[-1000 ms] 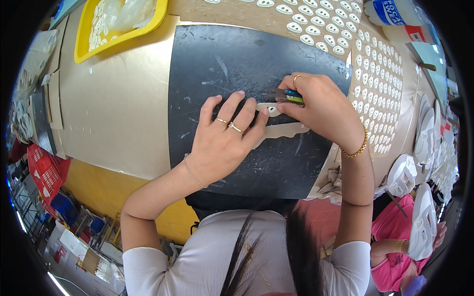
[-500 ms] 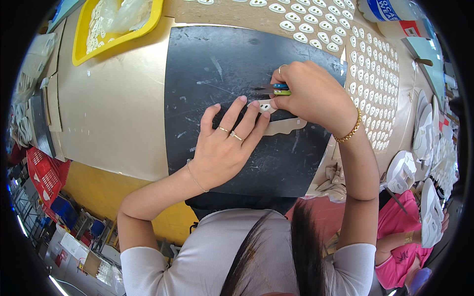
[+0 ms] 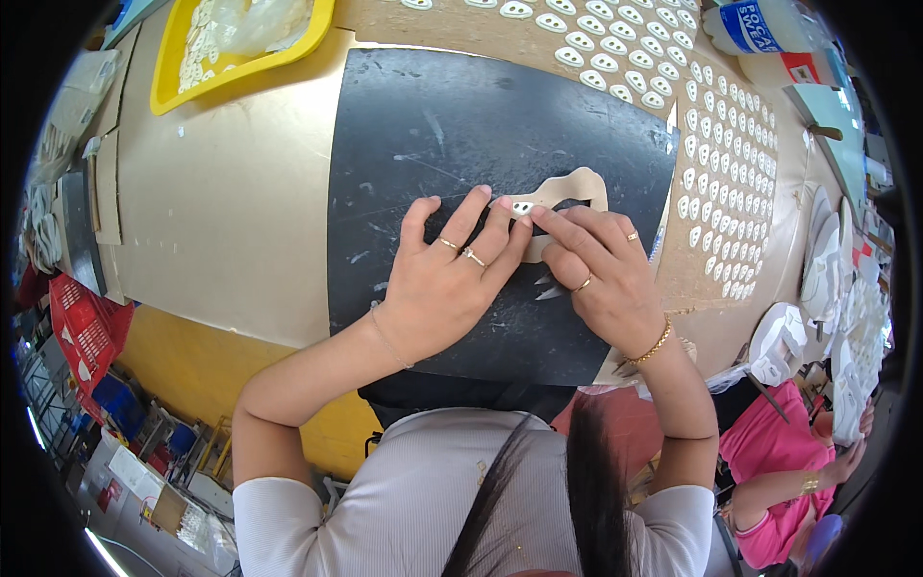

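On a black mat [image 3: 423, 125] lies a curved beige shoe-upper-like piece [image 3: 577, 180], bent round in an open loop. A small white oval piece with two dark holes [image 3: 522, 208] sits on its near-left part. Fingertips of my left hand [image 3: 447, 255], fingers spread, press at the left end of the oval. My right hand [image 3: 601, 269] touches the oval's right end with its index fingertip. Its other fingers curl round a two-pointed metal tool [image 3: 548, 288], whose tips stick out toward the left; the handle is hidden in the palm.
Many white oval pieces [image 3: 707, 154] lie in rows on the board at the far right. A yellow tray [image 3: 163, 67] with more pieces and a plastic bag stands far left. Bottles [image 3: 755, 27] stand at the far right; a person in pink [image 3: 779, 433] is at the right.
My right hand has swung nearer to me and turned, with the tool's tips now below the oval. The beige piece's looped end has come into sight. My left hand has barely shifted.
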A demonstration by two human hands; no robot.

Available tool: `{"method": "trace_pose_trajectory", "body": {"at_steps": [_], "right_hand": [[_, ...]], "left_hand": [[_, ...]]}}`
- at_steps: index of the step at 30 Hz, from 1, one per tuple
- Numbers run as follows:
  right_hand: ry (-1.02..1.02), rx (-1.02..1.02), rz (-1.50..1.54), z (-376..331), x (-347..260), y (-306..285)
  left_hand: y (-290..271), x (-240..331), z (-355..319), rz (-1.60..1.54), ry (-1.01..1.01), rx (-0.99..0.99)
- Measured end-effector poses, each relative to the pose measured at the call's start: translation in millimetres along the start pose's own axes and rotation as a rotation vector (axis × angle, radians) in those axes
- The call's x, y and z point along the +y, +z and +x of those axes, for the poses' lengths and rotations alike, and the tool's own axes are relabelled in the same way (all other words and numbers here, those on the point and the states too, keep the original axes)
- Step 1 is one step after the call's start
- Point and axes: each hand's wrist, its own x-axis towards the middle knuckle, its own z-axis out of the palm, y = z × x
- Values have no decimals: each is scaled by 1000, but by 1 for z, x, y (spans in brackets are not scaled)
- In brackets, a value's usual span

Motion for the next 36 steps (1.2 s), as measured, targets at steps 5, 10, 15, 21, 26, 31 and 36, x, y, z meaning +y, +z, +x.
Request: {"method": "trace_pose_trajectory", "body": {"at_steps": [5,10,15,21,26,31,36], "right_hand": [[-55,-31,-82,0,2,-2],[-97,-55,-81,3,4,-7],[-113,-67,-106,8,2,-9],[-97,-114,-108,19,-11,-13],[-48,-69,18,14,-4,-11],[66,50,6,0,-1,-9],[16,2,-30,8,-7,0]], "left_hand": [[0,-3,-2,-14,-1,-33],[5,-6,-4,-29,28,2],[3,-5,-4,-47,-4,-29],[5,-10,-4,-121,4,6],[-4,-19,3,-251,-69,35],[-6,-21,4,-168,-63,19],[-3,-20,3,-135,-52,28]]}}
